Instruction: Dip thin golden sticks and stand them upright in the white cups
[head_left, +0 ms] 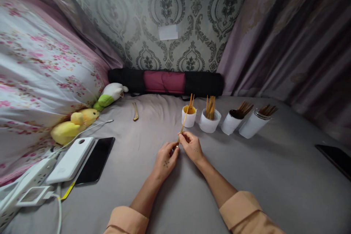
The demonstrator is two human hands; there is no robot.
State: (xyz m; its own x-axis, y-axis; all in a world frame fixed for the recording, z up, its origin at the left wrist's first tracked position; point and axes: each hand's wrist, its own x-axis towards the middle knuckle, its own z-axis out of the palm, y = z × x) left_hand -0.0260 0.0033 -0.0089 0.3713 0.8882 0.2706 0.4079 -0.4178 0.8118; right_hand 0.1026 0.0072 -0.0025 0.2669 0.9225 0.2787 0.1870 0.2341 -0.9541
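Above the grey sheet, my right hand pinches a thin golden stick that slants up toward the cups. My left hand is closed at the stick's lower end, touching my right fingertips. A small shiny spot shows there, but the fingers hide what it is. Just beyond my hands stands a white-wrapped cup with a yellow inside and a few upright sticks. To its right is a wider whitish cup with several yellowish sticks. Two tilted white containers, one dark-mouthed and one silver-rimmed, hold bundles of darker sticks.
A curved brass-coloured piece lies left of the cups. Further left are plush toys, a white power bank, a black phone and a power strip. A black-and-maroon roll lines the wall.
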